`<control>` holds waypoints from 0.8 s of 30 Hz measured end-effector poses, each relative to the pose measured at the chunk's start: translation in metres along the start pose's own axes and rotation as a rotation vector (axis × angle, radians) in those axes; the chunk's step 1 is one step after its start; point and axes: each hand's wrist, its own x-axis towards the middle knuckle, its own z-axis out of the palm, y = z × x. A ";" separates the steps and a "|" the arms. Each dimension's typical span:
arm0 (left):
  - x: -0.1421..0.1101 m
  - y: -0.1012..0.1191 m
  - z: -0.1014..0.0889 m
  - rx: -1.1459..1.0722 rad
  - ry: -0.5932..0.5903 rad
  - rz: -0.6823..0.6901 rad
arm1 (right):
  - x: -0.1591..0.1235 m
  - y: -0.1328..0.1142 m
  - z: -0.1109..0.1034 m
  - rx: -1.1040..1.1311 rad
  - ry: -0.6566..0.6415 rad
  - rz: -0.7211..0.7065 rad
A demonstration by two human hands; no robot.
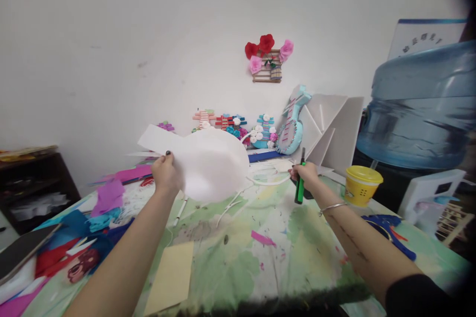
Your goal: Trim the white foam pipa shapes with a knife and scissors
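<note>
My left hand (165, 174) grips the edge of a white cutout (215, 166) with a rounded body and a straight neck at the left, raised above the table. Its smooth face is turned toward me. The fingers of my right hand (305, 174) close around a slim green and black tool (299, 189), perhaps a utility knife, held upright. Its exact kind is not clear. A curved white strip (269, 182) runs from near the cutout to my right fingers; whether they hold it I cannot tell.
A yellow lidded tub (363, 185) and blue scissors (390, 237) lie right, near a large water bottle (420, 109). Coloured scraps (107, 197) crowd the left. A beige sheet (171, 275) rests in front. Decorated instrument models, including a light-blue one (292, 131), stand along the wall.
</note>
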 end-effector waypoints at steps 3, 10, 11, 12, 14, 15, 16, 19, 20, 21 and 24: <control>-0.011 -0.005 0.003 -0.108 -0.007 -0.101 | -0.010 -0.001 0.012 0.058 -0.183 0.086; -0.037 -0.010 0.013 -0.193 -0.171 -0.317 | -0.046 -0.024 0.017 0.198 -0.380 0.004; -0.040 -0.009 0.014 -0.188 -0.207 -0.345 | -0.053 -0.028 0.017 0.227 -0.403 -0.028; -0.042 -0.008 0.016 -0.182 -0.247 -0.373 | -0.059 -0.032 0.017 0.253 -0.428 -0.055; -0.048 -0.005 0.021 -0.169 -0.336 -0.425 | -0.071 -0.037 0.018 0.296 -0.474 -0.094; -0.051 -0.003 0.024 -0.162 -0.384 -0.451 | -0.077 -0.038 0.020 0.316 -0.491 -0.106; -0.053 -0.001 0.026 -0.155 -0.430 -0.474 | -0.082 -0.038 0.021 0.336 -0.499 -0.116; -0.055 0.005 0.030 -0.148 -0.519 -0.520 | -0.091 -0.032 0.025 0.390 -0.470 -0.126; -0.055 0.007 0.029 -0.151 -0.541 -0.532 | -0.091 -0.028 0.025 0.405 -0.448 -0.124; -0.055 0.009 0.027 -0.155 -0.575 -0.544 | -0.091 -0.025 0.025 0.420 -0.425 -0.119; -0.059 0.013 0.015 -0.154 -0.756 -0.553 | -0.087 -0.014 0.023 0.465 -0.355 -0.104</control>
